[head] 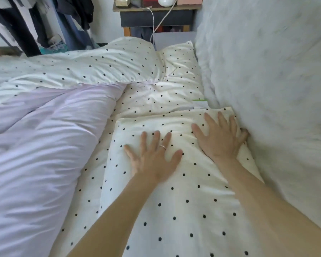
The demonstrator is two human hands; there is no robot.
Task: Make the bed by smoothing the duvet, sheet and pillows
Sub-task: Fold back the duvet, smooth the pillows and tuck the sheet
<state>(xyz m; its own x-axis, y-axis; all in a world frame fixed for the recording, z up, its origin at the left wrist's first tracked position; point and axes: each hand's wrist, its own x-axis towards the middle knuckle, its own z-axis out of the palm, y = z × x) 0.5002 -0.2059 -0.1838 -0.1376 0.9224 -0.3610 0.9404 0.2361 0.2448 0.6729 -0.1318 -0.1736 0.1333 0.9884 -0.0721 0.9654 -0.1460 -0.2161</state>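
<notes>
Cream pillow (183, 210) with black dots, plump, faintly creased

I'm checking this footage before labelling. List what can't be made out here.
Head view:
Green-edged item: partly hidden behind the near pillow, unidentifiable.
Things on the bedside table: cut off by the top edge.
Little finger of the right hand: partly wedged between pillow and wall.
Most of the sheet: covered by the duvet.

This is a home bedroom, shown by the rumpled duvet (35, 145) and dotted pillow (183, 201), a cluttered nightstand (156, 18) and dark clothes (74, 13) hanging beyond.
</notes>
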